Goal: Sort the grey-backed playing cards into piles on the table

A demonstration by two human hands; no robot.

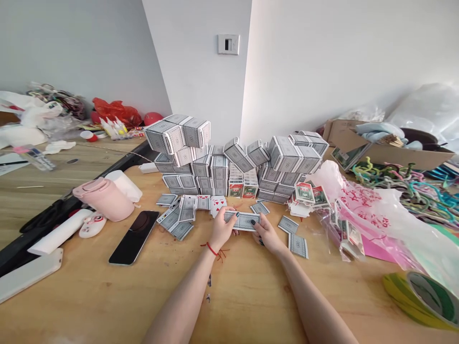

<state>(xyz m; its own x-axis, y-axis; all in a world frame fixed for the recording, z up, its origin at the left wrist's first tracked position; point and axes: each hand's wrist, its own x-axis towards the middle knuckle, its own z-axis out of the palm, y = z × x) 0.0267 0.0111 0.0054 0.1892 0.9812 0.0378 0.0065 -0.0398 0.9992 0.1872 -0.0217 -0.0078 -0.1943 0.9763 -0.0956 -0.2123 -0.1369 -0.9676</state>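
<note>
My left hand [221,228] and my right hand [268,234] are closed on the two ends of playing cards [244,221], held level above the table with the patterned backs up. How many cards are there I cannot tell. Both thumbs press on the top, while most other fingers are hidden beneath. Just beyond stands a structure of blocks covered in grey patterned cards [219,167], with two red-and-white card boxes [235,190] in its middle. Loose cards [186,209] lie left of my hands, some face up. More cards [298,245] lie to the right.
On the left are a black phone [134,237], a pink cup [107,199] on its side and a white roll [60,232]. To the right lie card boxes [304,192], plastic bags [380,210], pipe cleaners [394,177] and a yellow-green tape roll [405,296]. Behind rises the wall.
</note>
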